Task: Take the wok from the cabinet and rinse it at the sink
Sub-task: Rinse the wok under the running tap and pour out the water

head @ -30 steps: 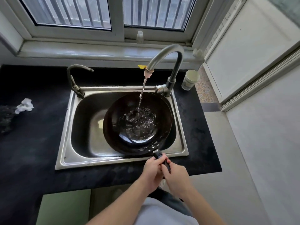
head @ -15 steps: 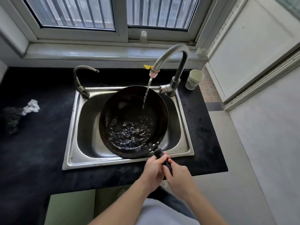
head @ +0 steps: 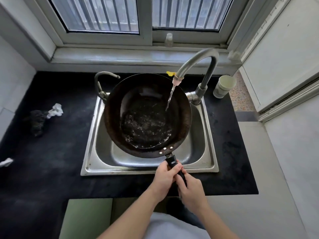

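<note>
Wok (head: 146,94) raised, handle (head: 172,161) nearward, left hand (head: 164,176), right hand (head: 191,190)

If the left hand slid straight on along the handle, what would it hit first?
Probably the wok itself: the left hand grips the handle, pointing at the near rim, with only bare handle between. Height is hard to judge.

wok handle (head: 172,161) mostly covered, white scrap (head: 6,162) cropped
</note>
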Demonstrator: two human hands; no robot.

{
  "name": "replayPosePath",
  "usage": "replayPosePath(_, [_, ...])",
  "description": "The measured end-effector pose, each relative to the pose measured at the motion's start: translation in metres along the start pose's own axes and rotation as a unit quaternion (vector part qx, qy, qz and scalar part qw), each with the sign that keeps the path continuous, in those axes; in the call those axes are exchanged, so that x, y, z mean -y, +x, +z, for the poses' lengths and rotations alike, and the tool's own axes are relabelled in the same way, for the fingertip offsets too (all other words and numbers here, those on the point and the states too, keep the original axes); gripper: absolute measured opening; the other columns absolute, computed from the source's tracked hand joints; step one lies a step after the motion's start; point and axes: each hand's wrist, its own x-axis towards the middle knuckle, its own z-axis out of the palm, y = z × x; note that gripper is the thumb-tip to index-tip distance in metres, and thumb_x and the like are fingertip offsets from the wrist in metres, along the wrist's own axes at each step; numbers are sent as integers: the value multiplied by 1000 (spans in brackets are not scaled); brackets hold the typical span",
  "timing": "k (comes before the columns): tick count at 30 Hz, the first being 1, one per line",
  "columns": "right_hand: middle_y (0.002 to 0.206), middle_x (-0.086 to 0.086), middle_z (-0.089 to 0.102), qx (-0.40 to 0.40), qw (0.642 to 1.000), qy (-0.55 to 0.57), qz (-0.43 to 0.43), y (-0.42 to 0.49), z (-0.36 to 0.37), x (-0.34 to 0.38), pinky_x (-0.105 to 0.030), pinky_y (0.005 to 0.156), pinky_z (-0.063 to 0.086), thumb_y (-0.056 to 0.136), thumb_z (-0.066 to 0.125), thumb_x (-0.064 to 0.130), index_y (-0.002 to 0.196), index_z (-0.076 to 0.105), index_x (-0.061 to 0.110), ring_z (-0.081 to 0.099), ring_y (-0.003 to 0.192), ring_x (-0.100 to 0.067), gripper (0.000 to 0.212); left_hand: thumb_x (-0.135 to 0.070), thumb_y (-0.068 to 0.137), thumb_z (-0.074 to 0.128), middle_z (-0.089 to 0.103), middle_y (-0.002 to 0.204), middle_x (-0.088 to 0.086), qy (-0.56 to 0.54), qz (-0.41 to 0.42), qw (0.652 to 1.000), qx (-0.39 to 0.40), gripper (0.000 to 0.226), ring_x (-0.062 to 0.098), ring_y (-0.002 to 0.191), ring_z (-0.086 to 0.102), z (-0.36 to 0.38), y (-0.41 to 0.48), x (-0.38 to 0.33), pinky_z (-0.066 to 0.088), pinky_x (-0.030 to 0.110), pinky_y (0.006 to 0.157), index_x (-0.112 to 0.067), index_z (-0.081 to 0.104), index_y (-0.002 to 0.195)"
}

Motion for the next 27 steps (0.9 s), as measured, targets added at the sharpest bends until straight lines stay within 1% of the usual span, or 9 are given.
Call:
replayPosePath(2, [54, 18, 65, 11, 1000, 18, 10, 4, 0, 0, -15, 48, 41, 101, 52, 21, 113, 67, 3, 59, 48, -4, 26, -7, 93, 61, 68, 86, 8, 11, 0, 1000, -9, 16, 22, 87, 65, 0, 4, -2, 54, 37, 86, -4, 60, 109])
replayPosePath(5, [55, 27, 62, 13, 1000, 7, -18, 12, 0, 3, -14, 50, 42, 102, 51, 22, 109, 68, 15, 61, 52, -2, 20, -5, 92, 62, 67, 86, 10, 0, 1, 1000, -20, 13, 23, 85, 65, 2, 10, -8, 53, 43, 91, -5, 60, 105])
replayPosePath(9, [56, 33, 60, 28, 999, 0, -40, 26, 0, 9, -9, 53, 39, 101, 51, 25, 105, 67, 26, 60, 53, 3, 17, 0, 93, 59, 64, 83, 9, -15, 20, 998, -49, 9, 21, 80, 63, 3, 15, -18, 53, 40, 85, -4, 59, 101])
replayPosePath(11, [55, 32, 60, 41, 998, -3, -46, 29, 2, 11, -11, 54, 39, 101, 50, 29, 99, 63, 33, 58, 51, 3, 14, -1, 91, 62, 64, 84, 10, -14, 22, 998, -62, 11, 23, 83, 63, 1, 15, -19, 50, 46, 91, -4, 60, 101])
replayPosePath(13, [52, 20, 60, 51, 998, 9, -39, 30, 2, 11, -18, 52, 39, 100, 50, 32, 86, 59, 37, 55, 46, -1, 17, -3, 90, 64, 66, 85, 10, -8, 22, 997, -78, 14, 24, 85, 64, -1, 14, -18, 50, 49, 95, -4, 60, 103])
replayPosePath(15, [49, 7, 57, 65, 997, 38, -16, 26, 0, 12, -24, 45, 38, 99, 51, 33, 78, 61, 24, 51, 40, -6, 25, -7, 86, 68, 68, 85, 10, 5, 17, 995, -94, 21, 26, 86, 65, -2, 14, -15, 50, 52, 95, -4, 61, 105])
replayPosePath(18, [49, -2, 54, 93, 991, 90, 31, 19, -7, 11, -23, 36, 34, 102, 50, 23, 78, 60, 5, 44, 34, -9, 31, -9, 85, 70, 68, 89, 13, 19, 6, 994, -106, 22, 29, 89, 66, -1, 13, -5, 50, 54, 95, -4, 61, 104])
replayPosePath(22, [53, -7, 57, 104, 990, 83, 55, 17, -11, 3, -24, 35, 37, 103, 49, 23, 86, 61, -1, 45, 35, -12, 31, -3, 90, 65, 68, 87, 14, 19, -16, 993, -112, 15, 28, 87, 65, 6, 13, 2, 51, 52, 94, -2, 60, 104])
replayPosePath(27, [53, -6, 55, 112, 988, 83, 71, 21, -10, 11, -25, 34, 37, 103, 47, 24, 79, 57, 6, 45, 34, -14, 33, -2, 89, 65, 68, 84, 13, 17, -22, 991, -129, 17, 27, 84, 67, 7, 14, -7, 53, 48, 88, -1, 59, 105])
